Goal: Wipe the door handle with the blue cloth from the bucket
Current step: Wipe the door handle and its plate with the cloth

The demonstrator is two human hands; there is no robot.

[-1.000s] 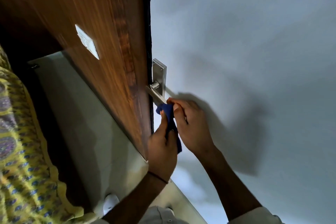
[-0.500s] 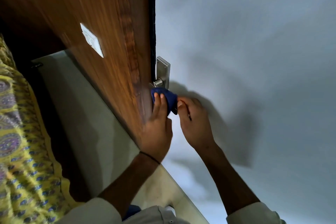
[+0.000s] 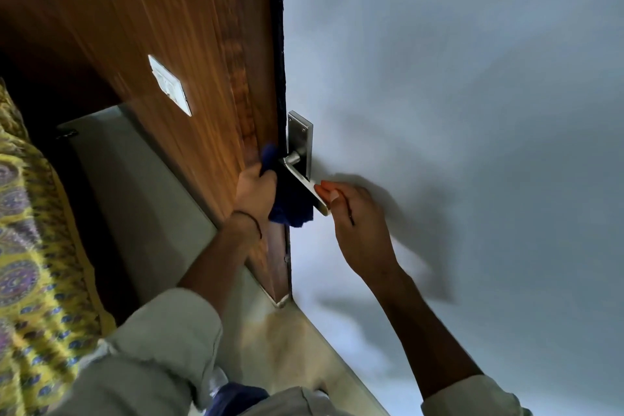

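Head cam, only view I have: the door handle (image 3: 302, 184) is a metal lever on a steel backplate (image 3: 301, 142) at the edge of the wood door (image 3: 189, 44); its long axis runs from the spindle at the plate down-right toward me, free end pointing at the right hand (image 3: 358, 226). Right hand's fingertips (image 3: 326, 192) pinch that free end, otherwise loosely curled. Left hand (image 3: 255, 194), just left of the handle, is closed round the blue cloth (image 3: 290, 203); cloth is bunched against the lever's underside w/ a tuft sticking above the fist and the rest hanging below. Can't tell how much of the lever the cloth covers. No bucket visible. Left of the handle, a white plate (image 3: 170, 84) on the door, blurred. Sleeves cut off at bottom edge.
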